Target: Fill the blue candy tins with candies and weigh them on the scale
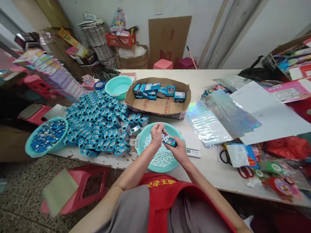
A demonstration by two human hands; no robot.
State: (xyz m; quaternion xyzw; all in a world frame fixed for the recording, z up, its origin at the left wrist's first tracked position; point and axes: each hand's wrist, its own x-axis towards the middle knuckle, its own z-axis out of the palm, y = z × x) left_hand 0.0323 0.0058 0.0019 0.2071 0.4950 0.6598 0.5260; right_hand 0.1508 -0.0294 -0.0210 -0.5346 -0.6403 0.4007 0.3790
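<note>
My right hand point(178, 150) grips a small blue box point(172, 141), tilted above a turquoise basin point(145, 130). My left hand point(157, 134) is closed close beside it, its curled fingers around some white pellets point(165, 138) that show at the box's end. Its palm is hidden from above. Many more loose white pellets point(161, 158) lie in the basin beneath both hands. To the left, several rows of similar blue boxes point(97, 129) stand packed together, many with a dark round hole in the top.
A cut-down cardboard carton point(155, 108) holds several blue boxes behind the basin. A white scale point(193, 152) sits at the basin's right, near shiny sheets point(213, 119). A bowl of blue gems point(48, 136) is at the left table edge; another turquoise basin point(119, 85) stands behind the boxes.
</note>
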